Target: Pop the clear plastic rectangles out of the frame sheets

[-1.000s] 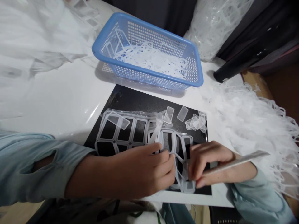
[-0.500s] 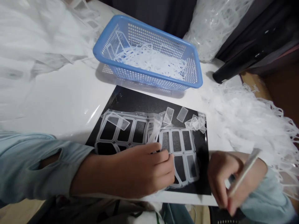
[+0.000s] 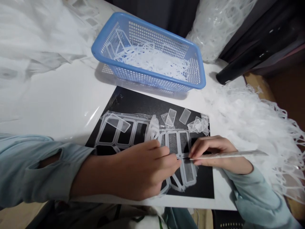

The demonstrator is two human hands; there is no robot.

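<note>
A translucent plastic sheet of joined rectangular frames (image 3: 118, 133) lies on the black mat (image 3: 140, 98). My left hand (image 3: 143, 168) is closed on the sheet near its middle, with fingers curled; the fingertips are partly hidden. In my right hand (image 3: 212, 149), held like a pen, is a slim whitish tool (image 3: 238, 154) with a thin dark tip. The tip touches or hovers just over the frames to the right of my left fingers; I cannot tell which. A bunched strip of clear plastic (image 3: 153, 127) stands up from the sheet above my left hand.
Several small clear rectangles (image 3: 185, 116) lie at the mat's upper right. Behind it stands a blue basket (image 3: 149, 74) of white plastic trimmings. More trimmings heap up at right (image 3: 252, 124). A black tube (image 3: 243, 63) slants beside a filled clear bag (image 3: 219, 28).
My right hand has come left from beyond the mat's edge onto the frames, turning the tool nearly level. My left hand and the strip beside it have shifted slightly.
</note>
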